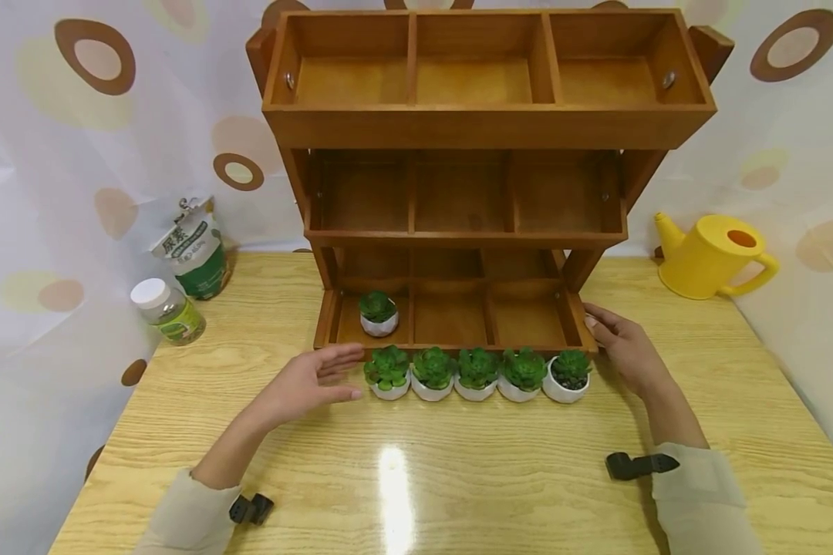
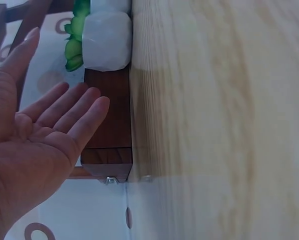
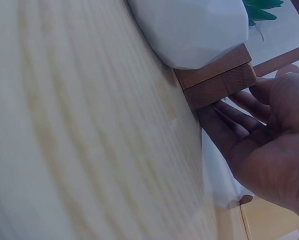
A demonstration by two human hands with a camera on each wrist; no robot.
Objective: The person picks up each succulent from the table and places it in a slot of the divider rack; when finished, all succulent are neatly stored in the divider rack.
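Observation:
A wooden three-tier shelf (image 1: 489, 129) stands at the back of the table. In the left compartment of its bottom tier sits a potted succulent (image 1: 379, 316). Several more potted succulents (image 1: 477, 373), in white faceted pots, line up along its front edge. My left hand (image 1: 312, 389) is held just left of the leftmost pot, fingers extended and thumb apart, with nothing in it. At the right end of the bottom tier, my right hand (image 1: 625, 347) rests its fingertips against the side board (image 3: 222, 82); part of these fingers is hidden behind the board in the head view.
On the left stand a clear jar with a white lid (image 1: 168, 311) and a green and white bag (image 1: 197, 254). A yellow watering can (image 1: 710, 257) is at the back right. Patterned sheeting (image 1: 97, 208) hangs behind the wooden table (image 1: 500, 478).

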